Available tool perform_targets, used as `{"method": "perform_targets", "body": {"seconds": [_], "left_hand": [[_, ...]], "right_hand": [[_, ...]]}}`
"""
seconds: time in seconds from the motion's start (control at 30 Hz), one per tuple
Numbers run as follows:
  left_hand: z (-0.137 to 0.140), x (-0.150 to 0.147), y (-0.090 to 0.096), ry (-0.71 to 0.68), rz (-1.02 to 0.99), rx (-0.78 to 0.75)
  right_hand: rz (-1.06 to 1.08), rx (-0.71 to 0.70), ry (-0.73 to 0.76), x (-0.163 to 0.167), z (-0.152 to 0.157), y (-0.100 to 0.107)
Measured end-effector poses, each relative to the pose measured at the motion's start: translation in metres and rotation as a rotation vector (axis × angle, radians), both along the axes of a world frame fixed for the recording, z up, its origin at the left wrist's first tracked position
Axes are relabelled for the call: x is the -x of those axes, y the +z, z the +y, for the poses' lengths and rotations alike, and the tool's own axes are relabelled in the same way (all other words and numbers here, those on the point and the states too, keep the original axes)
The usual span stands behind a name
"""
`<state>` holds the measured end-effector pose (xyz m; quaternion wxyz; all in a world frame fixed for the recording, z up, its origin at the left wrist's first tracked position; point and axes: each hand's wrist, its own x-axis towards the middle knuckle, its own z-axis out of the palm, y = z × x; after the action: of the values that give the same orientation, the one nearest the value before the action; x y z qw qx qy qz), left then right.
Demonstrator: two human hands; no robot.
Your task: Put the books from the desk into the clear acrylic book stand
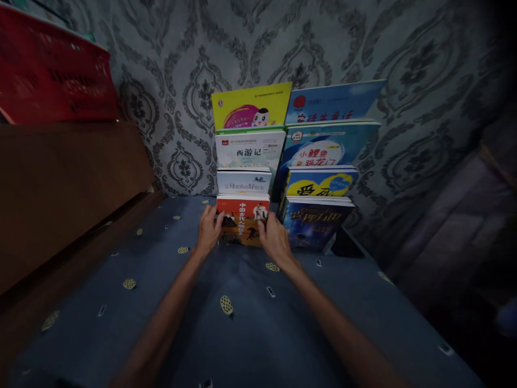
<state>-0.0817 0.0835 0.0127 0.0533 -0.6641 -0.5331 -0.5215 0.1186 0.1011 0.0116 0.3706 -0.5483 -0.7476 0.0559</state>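
My left hand (pixel 209 229) and my right hand (pixel 275 237) grip the two sides of a red and orange book (pixel 243 221), which stands upright at the front of the left row. Behind it rise a pale book (pixel 244 181), a white book (pixel 250 148) and a yellow book (pixel 248 105), each taller than the one in front. Beside my right hand, the right row begins with a dark blue book (pixel 315 221). A blue and yellow book (pixel 319 183), a teal book (pixel 331 143) and a blue book (pixel 335 99) stand behind that one.
A patterned wall (pixel 189 108) rises behind the books. They stand on a dark blue cloth (pixel 250 334) with pineapple prints. To the left is a brown box-like piece (pixel 68 188) with a red bag (pixel 56 70) on top. A dark flat object (pixel 348 245) lies by the right row.
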Motion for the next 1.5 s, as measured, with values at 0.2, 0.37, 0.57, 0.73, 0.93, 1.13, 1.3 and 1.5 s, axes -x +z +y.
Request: {"method": "perform_targets", "body": {"seconds": [0.2, 0.37, 0.57, 0.73, 0.93, 1.13, 1.3, 1.5], "left_hand": [[0.001, -0.003, -0.011, 0.102, 0.046, -0.006], [0.002, -0.006, -0.017, 0.155, 0.06, 0.002], [-0.001, -0.006, -0.015, 0.167, 0.056, 0.024], [0.001, -0.007, -0.013, 0.152, 0.037, 0.007], [0.005, -0.007, -0.013, 0.133, 0.026, 0.009], [0.002, -0.009, -0.013, 0.126, 0.033, 0.024], [-0.002, -0.007, -0.008, 0.143, 0.082, 0.076], [-0.002, -0.006, -0.007, 0.145, 0.064, 0.093]], "right_hand": [[0.176, -0.131, 0.064, 0.002, 0.005, -0.012], [0.242, -0.209, 0.09, 0.003, 0.004, -0.012], [0.301, -0.299, 0.194, 0.002, 0.005, -0.007], [0.288, -0.309, 0.205, 0.0, 0.01, -0.007], [0.298, -0.349, 0.175, -0.002, 0.019, -0.007], [0.323, -0.351, 0.146, 0.002, 0.015, -0.01], [0.361, -0.325, 0.147, 0.002, 0.012, -0.008], [0.453, -0.276, 0.147, 0.003, 0.018, -0.005]]}}
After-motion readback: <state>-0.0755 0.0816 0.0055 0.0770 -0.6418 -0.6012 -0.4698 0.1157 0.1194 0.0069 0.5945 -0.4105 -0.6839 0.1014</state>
